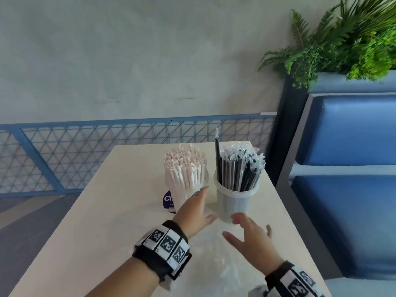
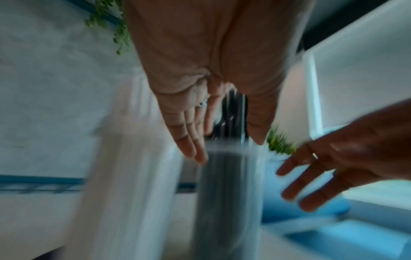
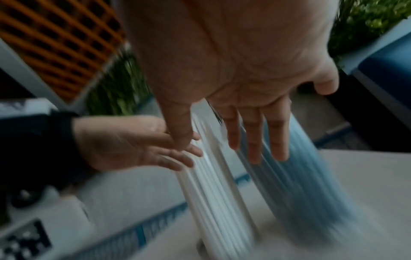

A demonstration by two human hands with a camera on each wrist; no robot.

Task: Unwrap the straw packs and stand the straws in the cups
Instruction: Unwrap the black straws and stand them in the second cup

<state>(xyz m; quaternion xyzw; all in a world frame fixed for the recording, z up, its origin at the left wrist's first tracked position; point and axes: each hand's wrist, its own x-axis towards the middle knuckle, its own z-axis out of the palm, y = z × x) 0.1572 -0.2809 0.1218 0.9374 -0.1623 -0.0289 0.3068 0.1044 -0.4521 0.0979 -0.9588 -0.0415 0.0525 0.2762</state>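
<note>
Two clear cups stand side by side on the pale table [image 1: 102, 211]. The left cup [image 1: 186, 189] is packed with white paper-wrapped straws [image 1: 185, 166]. The right cup [image 1: 235, 202] holds black straws [image 1: 240, 170] in clear sleeves, one sticking up higher. My left hand [image 1: 199, 207] is open, its fingers stretched toward the gap between the cups. My right hand [image 1: 249, 231] is open too, fingers spread just in front of the right cup. Neither holds anything. The wrist views are blurred: left hand [image 2: 222, 79], right hand [image 3: 244, 79].
A crumpled clear plastic wrapper [image 1: 216, 262] lies on the table near my wrists. A purple label [image 1: 168, 199] shows behind the left cup. A blue bench [image 1: 347, 189] runs along the table's right edge, and a blue mesh railing [image 1: 107, 146] lies beyond the far edge.
</note>
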